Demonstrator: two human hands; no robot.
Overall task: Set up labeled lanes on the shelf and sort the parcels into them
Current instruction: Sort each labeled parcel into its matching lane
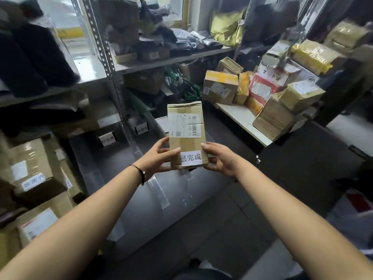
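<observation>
A small brown cardboard parcel (186,126) stands upright at the centre of the head view, held between both hands. It carries a white shipping label with a barcode and, lower down, a white paper tag printed with dark characters. My left hand (159,156) grips its left edge, thumb across the front. My right hand (219,158) grips the right edge near the tag. To the left stands the grey metal shelf (113,63); small handwritten white labels (108,139) are stuck along its lower level.
Brown boxes (34,168) fill the lower left shelf, dark bags the upper levels. A large grey wrapped bundle (161,205) lies below my hands. At the right, a white board (242,120) bears a pile of cartons and yellow-taped parcels (268,91). Dark floor lies between.
</observation>
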